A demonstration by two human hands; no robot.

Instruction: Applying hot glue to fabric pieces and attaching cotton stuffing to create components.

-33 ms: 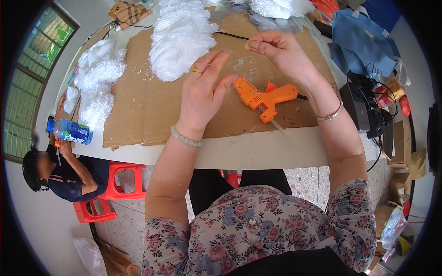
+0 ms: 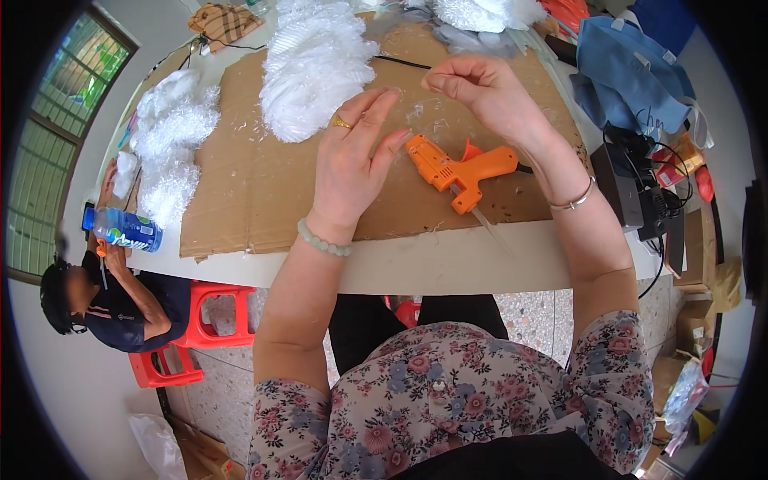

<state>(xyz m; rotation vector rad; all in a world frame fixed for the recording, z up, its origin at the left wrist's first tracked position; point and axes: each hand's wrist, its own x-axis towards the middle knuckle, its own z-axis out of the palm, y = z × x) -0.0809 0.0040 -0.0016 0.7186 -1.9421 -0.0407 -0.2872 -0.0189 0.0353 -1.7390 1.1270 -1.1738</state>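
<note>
My left hand [image 2: 349, 164] is raised over the cardboard sheet [image 2: 236, 172], its fingers stretched out and the thumb apart. I see nothing in it. To its right my right hand [image 2: 494, 96] is closed in a pinch, thumb against fingertips. Anything between those fingertips is too small to make out. Below and between the hands an orange glue gun [image 2: 462, 170] lies on its side on the cardboard, a clear glue stick [image 2: 490, 228] jutting toward me. A white, feathery, shiny piece [image 2: 308, 80] lies beyond my left hand.
More white fluffy pieces [image 2: 172, 144] lie at the table's left, near a blue-labelled bottle [image 2: 128, 230]. A blue bag [image 2: 632, 76] and a dark box with cables [image 2: 618, 188] stand at right. Another person [image 2: 120, 308] sits at left beside red stools [image 2: 220, 312].
</note>
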